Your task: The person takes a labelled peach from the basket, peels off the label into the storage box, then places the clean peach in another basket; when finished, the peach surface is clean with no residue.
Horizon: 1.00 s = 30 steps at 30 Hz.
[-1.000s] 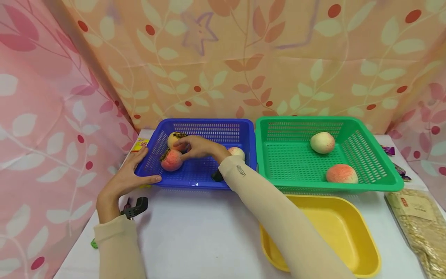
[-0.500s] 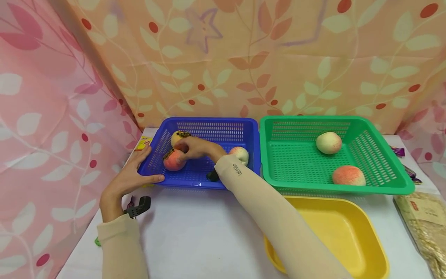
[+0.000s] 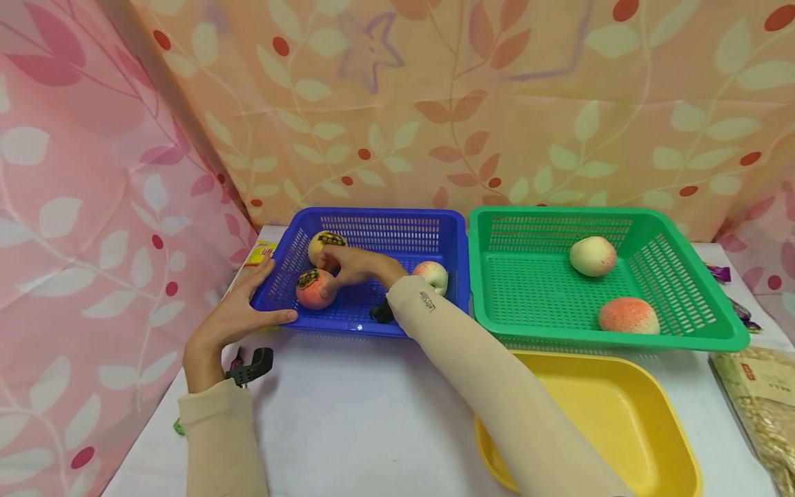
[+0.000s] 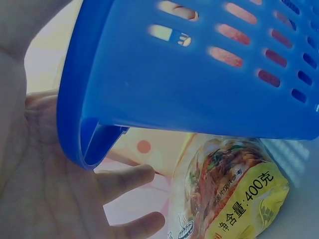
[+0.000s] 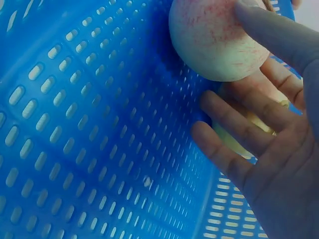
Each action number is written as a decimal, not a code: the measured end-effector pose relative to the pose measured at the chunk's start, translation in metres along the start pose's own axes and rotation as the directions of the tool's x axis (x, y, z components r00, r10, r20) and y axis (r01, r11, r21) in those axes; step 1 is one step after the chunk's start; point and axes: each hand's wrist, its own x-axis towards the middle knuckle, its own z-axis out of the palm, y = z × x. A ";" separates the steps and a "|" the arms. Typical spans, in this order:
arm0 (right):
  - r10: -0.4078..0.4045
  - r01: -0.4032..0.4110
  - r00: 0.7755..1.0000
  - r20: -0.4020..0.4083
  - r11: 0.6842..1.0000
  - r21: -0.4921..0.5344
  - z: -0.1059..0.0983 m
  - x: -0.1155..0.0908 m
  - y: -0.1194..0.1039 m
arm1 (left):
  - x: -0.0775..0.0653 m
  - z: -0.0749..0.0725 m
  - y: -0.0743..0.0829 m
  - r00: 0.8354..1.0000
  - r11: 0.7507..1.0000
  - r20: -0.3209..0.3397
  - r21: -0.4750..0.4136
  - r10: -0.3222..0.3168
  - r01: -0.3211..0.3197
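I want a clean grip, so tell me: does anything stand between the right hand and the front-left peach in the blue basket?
Nothing visible does. The thumb of the right hand appears to touch the front-left peach. The back peach lies beyond it, not between them.

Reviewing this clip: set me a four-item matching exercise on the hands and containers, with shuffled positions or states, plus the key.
Things
1. left hand
2. yellow tray
3. right hand
4. green basket

Positions or states
A. thumb on a reddish fruit
B. contains two pale-and-pink fruits
C. at the blue basket's left rim
D. crossed by the right sleeve

Pairs: 1-C, 2-D, 3-A, 4-B
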 end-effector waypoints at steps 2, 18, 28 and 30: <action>0.008 -0.009 1.000 0.019 1.000 0.018 0.001 0.001 0.000 | 0.000 0.000 -0.001 1.000 1.000 0.000 -0.002 -0.001 0.001; 0.061 -0.060 0.983 0.174 0.998 -0.011 0.001 0.001 -0.004 | 0.001 0.000 0.001 1.000 1.000 -0.006 0.010 -0.015 0.015; 0.074 -0.064 0.982 0.173 0.996 -0.060 0.001 0.000 -0.001 | 0.001 0.000 0.001 1.000 0.999 -0.005 0.024 -0.023 0.023; 0.072 -0.061 0.983 0.170 0.996 -0.064 0.001 -0.001 -0.002 | 0.001 0.000 0.001 1.000 1.000 -0.005 0.017 -0.021 0.021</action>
